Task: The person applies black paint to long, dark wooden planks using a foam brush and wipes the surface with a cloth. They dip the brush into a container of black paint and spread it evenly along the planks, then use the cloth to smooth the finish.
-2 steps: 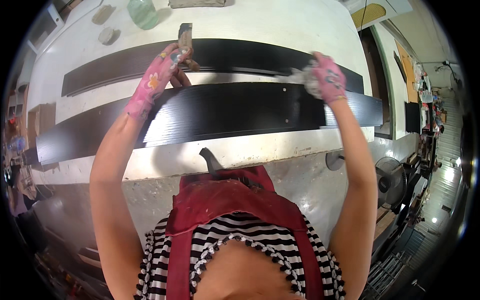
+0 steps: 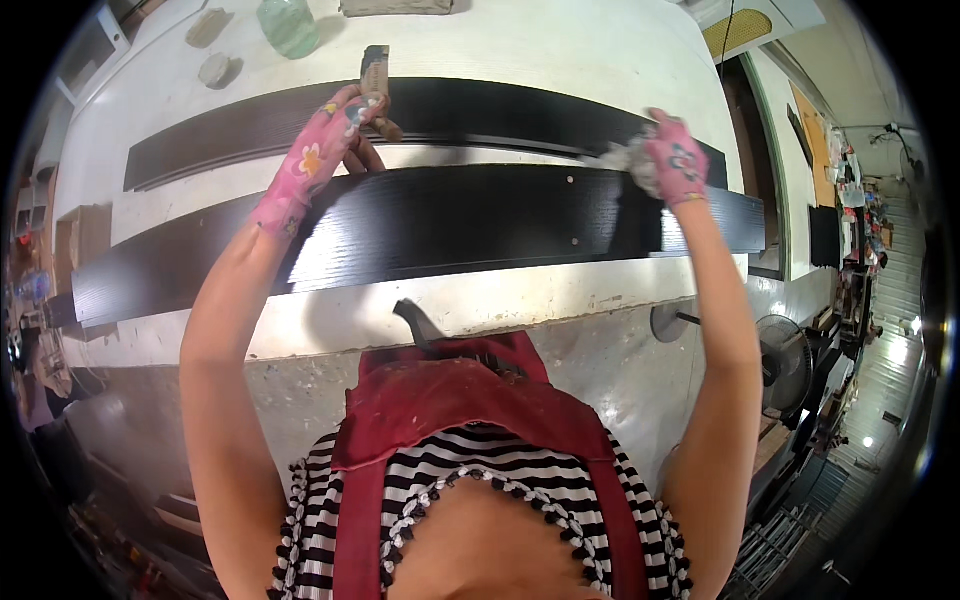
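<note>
Grey workshop floor (image 2: 600, 375) is seen below a white tabletop (image 2: 560, 60), whose front edge is chipped. Two long black boards are laid across it, roughly parallel: a nearer board (image 2: 450, 225), with wood-grain sheen and two small pale dots, and a farther board (image 2: 500, 112), separated from it by a narrow gap at mid-length. A fan (image 2: 783, 365) is noted at right, below tabletop level. Both hands are covered by pink floral gloves. By the left hand (image 2: 325, 150), fingers closed, a flat brush-like tool (image 2: 375, 72) is held above the farther board, dark tip uppermost. By the right hand (image 2: 678, 163), slightly blurred, a crumpled white cloth (image 2: 640, 168) is gripped over the boards' right part; contact with either cannot be told. A greenish glass jar (image 2: 288, 28) and two small pale lumps (image 2: 214, 70) are set at far left.
</note>
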Demonstrator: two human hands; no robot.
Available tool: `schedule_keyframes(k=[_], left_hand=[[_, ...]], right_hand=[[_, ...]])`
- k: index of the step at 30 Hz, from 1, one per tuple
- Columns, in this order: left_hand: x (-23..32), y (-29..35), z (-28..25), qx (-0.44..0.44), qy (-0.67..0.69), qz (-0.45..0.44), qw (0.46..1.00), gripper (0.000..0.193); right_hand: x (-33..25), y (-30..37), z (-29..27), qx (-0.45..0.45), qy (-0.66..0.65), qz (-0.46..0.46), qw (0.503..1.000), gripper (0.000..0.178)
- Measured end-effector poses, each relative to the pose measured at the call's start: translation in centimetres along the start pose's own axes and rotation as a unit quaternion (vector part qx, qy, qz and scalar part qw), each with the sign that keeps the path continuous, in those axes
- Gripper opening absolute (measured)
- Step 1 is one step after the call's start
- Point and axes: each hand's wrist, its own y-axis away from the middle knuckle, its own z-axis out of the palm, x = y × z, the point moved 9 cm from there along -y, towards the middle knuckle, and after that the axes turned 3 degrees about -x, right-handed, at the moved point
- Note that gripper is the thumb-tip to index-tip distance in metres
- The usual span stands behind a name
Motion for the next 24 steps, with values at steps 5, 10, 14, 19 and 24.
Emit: schedule_keyframes(k=[5,10,14,19,24], left_hand=[[-2.8,-1.2,-1.2,0.000,0.031,0.043,0.999,0.061],[-1.9,-0.8,-1.0,-0.014,-0.009,0.006,1.000,0.073],[0.2,0.1,1.0,-0.025,-0.060,0.017,0.998,0.071],[0.3,0.0,0.8,-0.012,-0.110,0.012,0.994,0.067],[0.1,-0.3,1.4,-0.040,-0.094,0.038,0.994,0.068]], right_hand=[[3.4,1.8,-6.7,0.138,0.059,0.033,0.988,0.043],[-18.6,10.4,-1.5,0.025,-0.041,-0.250,0.967,0.055],[-19.7,13.4,-0.9,0.065,-0.124,-0.207,0.968,0.060],[-1.1,13.9,1.8,0.136,-0.370,-0.005,0.919,0.045],[23.1,16.9,-3.4,0.144,0.246,0.218,0.933,0.033]])
